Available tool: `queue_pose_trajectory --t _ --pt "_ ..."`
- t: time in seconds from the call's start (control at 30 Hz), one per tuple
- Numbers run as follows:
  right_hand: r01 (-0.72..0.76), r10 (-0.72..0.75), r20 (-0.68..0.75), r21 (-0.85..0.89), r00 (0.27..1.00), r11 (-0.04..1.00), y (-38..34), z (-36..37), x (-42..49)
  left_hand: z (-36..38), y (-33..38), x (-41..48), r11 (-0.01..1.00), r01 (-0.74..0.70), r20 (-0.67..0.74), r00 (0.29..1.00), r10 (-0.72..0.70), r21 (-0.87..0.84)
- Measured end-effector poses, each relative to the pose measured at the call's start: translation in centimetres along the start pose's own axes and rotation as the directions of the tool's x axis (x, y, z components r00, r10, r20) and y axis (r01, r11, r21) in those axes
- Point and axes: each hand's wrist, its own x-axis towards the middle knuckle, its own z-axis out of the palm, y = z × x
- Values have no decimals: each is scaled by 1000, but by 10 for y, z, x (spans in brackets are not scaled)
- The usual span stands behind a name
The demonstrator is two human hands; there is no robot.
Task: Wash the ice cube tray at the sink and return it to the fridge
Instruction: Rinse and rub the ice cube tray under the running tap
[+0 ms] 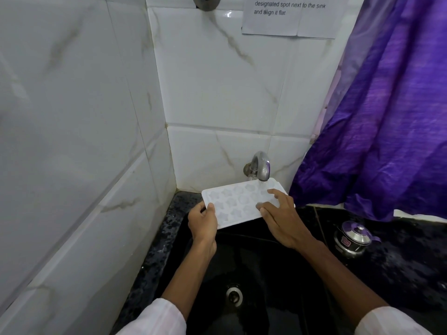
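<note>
A home kitchen corner: a black sink [278,269] under a wall tap [260,165], white marbled tiles [79,131], a steel lidded pot [354,239] on the dark speckled desk [408,259], a purple curtain [387,112] at right.

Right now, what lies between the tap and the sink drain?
In the head view, the ice cube tray, gripped by the left hand with the right hand resting on it; below it only bare black sink to the drain.

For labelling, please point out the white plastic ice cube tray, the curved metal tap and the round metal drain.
white plastic ice cube tray [232,204]: head view, middle moulds.
curved metal tap [262,168]: head view, spout.
round metal drain [234,294]: head view, centre.
</note>
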Motion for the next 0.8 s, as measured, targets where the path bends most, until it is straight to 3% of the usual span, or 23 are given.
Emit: queue_pose_trajectory --t 0.13,0.2,0.27,0.33,0.4,0.5,0.8 --pt "-68 94 -107 227 990 971 0 -2 -4 -6 -5 1 1000 0 1 1000 0 28" --pt "-95 172 -301 255 938 962 5 -3 -8 -10 -8 1 999 1 9 1000 -2 41" --pt "-179 289 -402 288 869 941 13 -2 -12 -14 -10 0 998 3 18 1000 -4 56" --pt "-302 444 -312 410 840 861 23 2 -15 -17 -13 -1 998 -2 28 1000 0 69" --pt "-426 573 -110 558 812 712 29 6 -20 -20 -17 -3 996 -7 38 999 4 83" --pt "-486 617 85 702 782 520 30 11 -26 -23 -23 -7 995 4 48 999 -9 96" --pt "-484 553 119 655 825 581 36 25 -40 -44 -41 -11 989 20 35 999 -25 146"
